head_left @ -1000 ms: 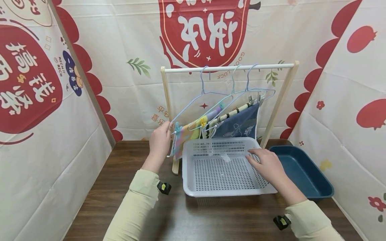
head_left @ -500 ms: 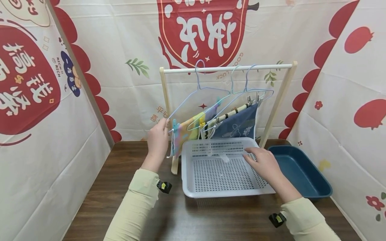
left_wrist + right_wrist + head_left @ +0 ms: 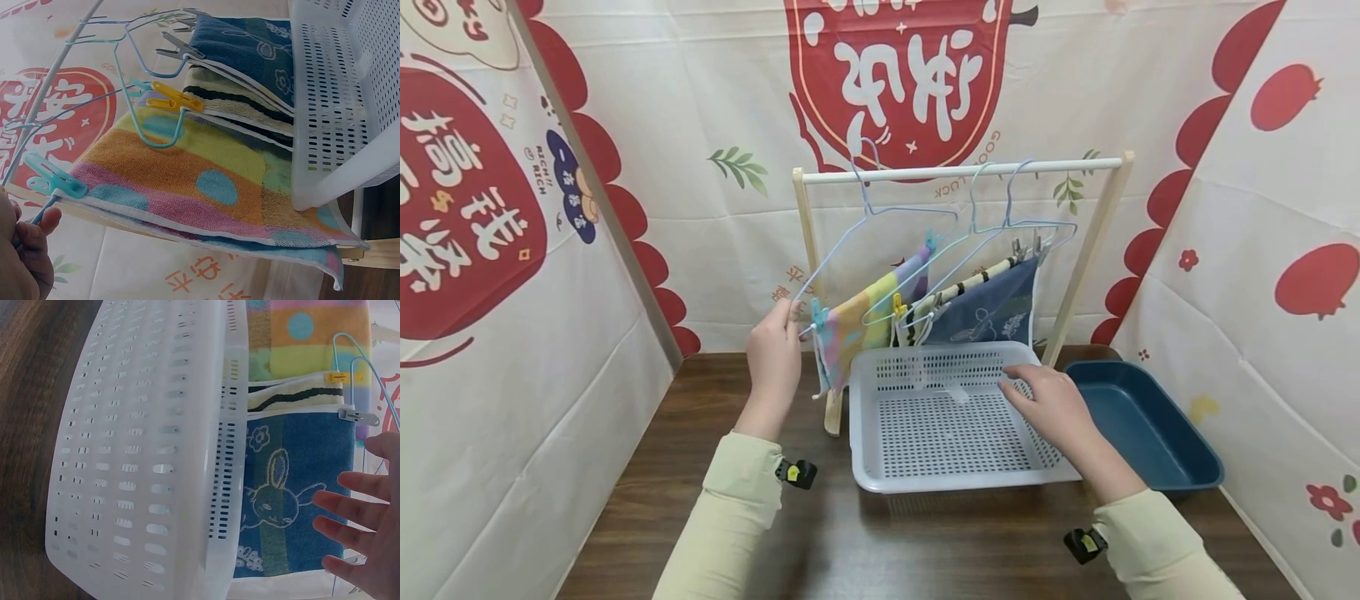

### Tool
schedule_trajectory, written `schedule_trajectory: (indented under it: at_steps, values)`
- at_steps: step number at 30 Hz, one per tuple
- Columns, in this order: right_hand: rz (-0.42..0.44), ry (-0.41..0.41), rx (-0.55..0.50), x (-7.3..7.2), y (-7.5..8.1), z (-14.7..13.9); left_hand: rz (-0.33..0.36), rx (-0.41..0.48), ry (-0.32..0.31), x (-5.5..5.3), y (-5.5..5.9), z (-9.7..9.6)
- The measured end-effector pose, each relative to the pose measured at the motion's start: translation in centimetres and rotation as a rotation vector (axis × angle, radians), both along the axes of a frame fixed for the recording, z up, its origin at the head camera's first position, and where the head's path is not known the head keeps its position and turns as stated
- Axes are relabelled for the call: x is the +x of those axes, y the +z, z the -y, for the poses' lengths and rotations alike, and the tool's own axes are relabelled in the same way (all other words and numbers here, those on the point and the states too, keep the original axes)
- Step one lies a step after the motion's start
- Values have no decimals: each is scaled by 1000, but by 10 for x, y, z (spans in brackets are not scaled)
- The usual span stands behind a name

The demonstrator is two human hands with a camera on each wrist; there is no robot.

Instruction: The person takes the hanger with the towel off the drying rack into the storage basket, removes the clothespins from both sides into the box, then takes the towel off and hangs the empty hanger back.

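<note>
In the head view my left hand [image 3: 775, 348] grips the lower left end of a purple-blue wire hanger [image 3: 842, 242], whose hook is at the rack's rail [image 3: 925, 173]. A multicoloured towel [image 3: 872, 308] with turquoise spots hangs from it, pinned by turquoise clothespins [image 3: 56, 177]. Behind it, a cream towel with dark stripes [image 3: 237, 97] hangs from a second hanger by a yellow clothespin [image 3: 175, 97]. A blue rabbit towel [image 3: 300, 487] is held by grey metal clips [image 3: 178, 45]. My right hand [image 3: 1052, 404], fingers spread and holding nothing, is over the right side of the white basket [image 3: 970, 481].
The perforated basket stands in front of the rack, close to the towels' lower edges. A dark blue basin [image 3: 1150, 425] sits to its right on the brown wooden table [image 3: 880, 558]. Printed cloth walls [image 3: 700, 92] enclose the back and both sides.
My left hand has drawn the purple-blue hanger and its multicoloured towel leftward along the rail, away from the other two hangers. My right hand has stayed almost in place over the basket.
</note>
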State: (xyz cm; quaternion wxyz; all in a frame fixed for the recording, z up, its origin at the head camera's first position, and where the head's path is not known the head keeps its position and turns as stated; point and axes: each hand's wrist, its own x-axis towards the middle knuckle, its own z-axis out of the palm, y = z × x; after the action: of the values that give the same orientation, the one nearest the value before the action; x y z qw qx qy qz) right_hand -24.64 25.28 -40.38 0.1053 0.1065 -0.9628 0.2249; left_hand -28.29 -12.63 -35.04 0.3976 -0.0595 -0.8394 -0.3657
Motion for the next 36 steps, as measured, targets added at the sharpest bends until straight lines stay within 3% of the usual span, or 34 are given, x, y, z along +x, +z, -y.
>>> schedule_trajectory:
  at_steps: [11,27,36]
  values:
    - [-1,6,-1,5,5,0,-35,84,-6,7,-8,9]
    - [4,20,-14,6,3,1,-63,181,-13,12,2,12]
    - [5,18,-40,3,1,2,-50,296,-45,24,-2,19]
